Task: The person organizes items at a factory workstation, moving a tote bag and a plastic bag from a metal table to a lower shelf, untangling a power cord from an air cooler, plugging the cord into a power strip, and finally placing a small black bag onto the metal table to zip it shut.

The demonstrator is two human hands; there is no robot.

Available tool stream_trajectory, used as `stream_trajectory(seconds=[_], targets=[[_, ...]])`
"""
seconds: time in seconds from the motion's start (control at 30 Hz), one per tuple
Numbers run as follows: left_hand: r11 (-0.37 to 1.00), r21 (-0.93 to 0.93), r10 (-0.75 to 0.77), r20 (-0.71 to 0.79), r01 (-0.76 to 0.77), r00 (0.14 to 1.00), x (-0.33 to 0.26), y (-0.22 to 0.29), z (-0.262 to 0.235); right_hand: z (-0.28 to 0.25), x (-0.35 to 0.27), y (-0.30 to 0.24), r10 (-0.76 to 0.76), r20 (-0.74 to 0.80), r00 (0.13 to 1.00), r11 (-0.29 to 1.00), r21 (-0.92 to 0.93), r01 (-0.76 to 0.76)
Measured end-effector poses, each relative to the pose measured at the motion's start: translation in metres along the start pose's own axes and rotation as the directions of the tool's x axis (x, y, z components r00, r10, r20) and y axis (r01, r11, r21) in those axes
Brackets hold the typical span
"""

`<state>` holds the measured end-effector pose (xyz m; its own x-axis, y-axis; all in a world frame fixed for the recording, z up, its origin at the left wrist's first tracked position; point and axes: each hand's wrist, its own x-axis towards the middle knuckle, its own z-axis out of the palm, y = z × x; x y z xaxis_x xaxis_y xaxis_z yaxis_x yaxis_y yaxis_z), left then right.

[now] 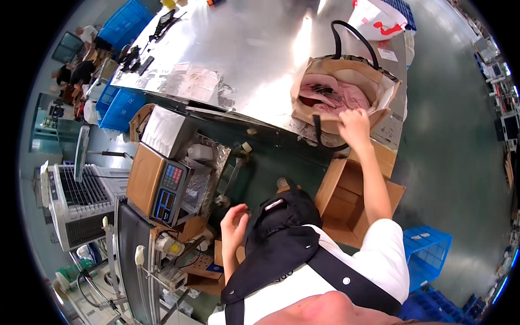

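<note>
A large tan tote bag with black handles stands at the near right of the metal table. Inside it lies a pink cloth-like item, with a small dark bundle on top. My right hand reaches to the bag's near rim, its fingers curled down against the pink item; what they grip, if anything, is hidden. Lower left, away from the table, my left hand hangs in the air beside my body. Its fingers are loosely bent and apart, with nothing in them.
Below the bag an open cardboard box stands by my right arm, with a blue crate farther right. To my left are a weighing scale and a conveyor. A white plastic bag sits at the table's far right.
</note>
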<state>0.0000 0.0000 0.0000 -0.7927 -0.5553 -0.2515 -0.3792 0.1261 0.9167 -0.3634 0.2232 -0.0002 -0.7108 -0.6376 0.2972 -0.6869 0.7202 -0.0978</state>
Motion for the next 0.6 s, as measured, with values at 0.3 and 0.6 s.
stream_trajectory(seconds=[0.3, 0.6], targets=[[0.922, 0.191, 0.224, 0.444, -0.336, 0.868, 0.143, 0.048, 0.050, -0.012, -0.051, -0.039, 0.090, 0.089, 0.992, 0.988, 0.118, -0.100], [0.815, 0.041, 0.425, 0.636, -0.578, 0.644, 0.262, 0.097, 0.060, -0.040, 0.004, -0.040, 0.345, 0.465, 0.815, 0.770, 0.356, -0.529]])
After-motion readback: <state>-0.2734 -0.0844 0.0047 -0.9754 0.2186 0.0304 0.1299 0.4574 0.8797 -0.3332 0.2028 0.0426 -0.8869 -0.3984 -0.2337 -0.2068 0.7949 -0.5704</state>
